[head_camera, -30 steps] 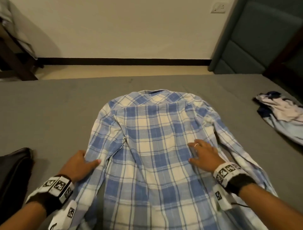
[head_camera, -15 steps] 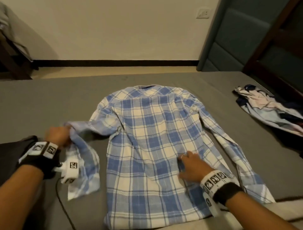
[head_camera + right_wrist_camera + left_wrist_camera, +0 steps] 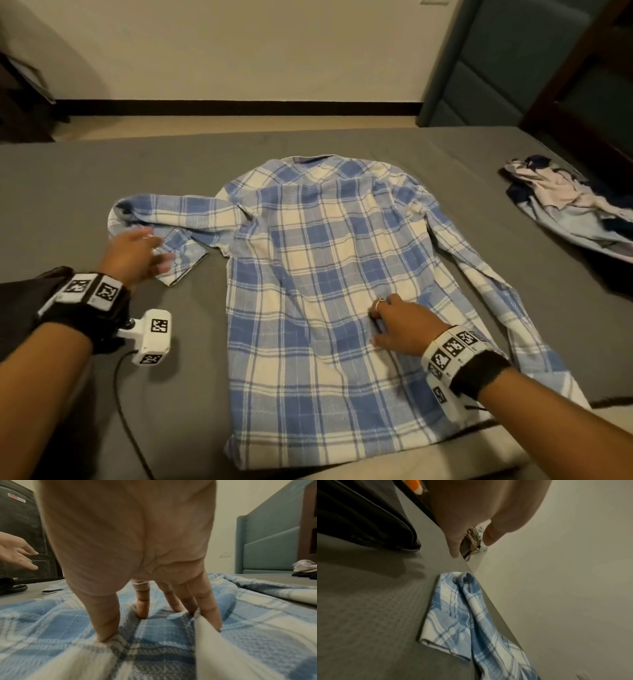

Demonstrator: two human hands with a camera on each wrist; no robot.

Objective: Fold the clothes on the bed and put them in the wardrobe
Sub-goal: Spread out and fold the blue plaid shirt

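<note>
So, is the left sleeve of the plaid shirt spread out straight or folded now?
Folded. The left sleeve doubles back on itself, its cuff pointing toward the shirt body, flat on the bed.

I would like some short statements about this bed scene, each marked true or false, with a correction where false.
1. The plaid shirt lies spread out on the grey bed. True.
2. The right hand holds a sleeve in the air. False: its fingers press down on the shirt's body.
3. The left hand grips the left sleeve. False: it is open above the bed, holding nothing.
4. The left sleeve is doubled back on itself. True.
5. A pile of other clothes lies on the bed's right side. True.
6. The shirt is solid red. False: it is blue and white plaid.
</note>
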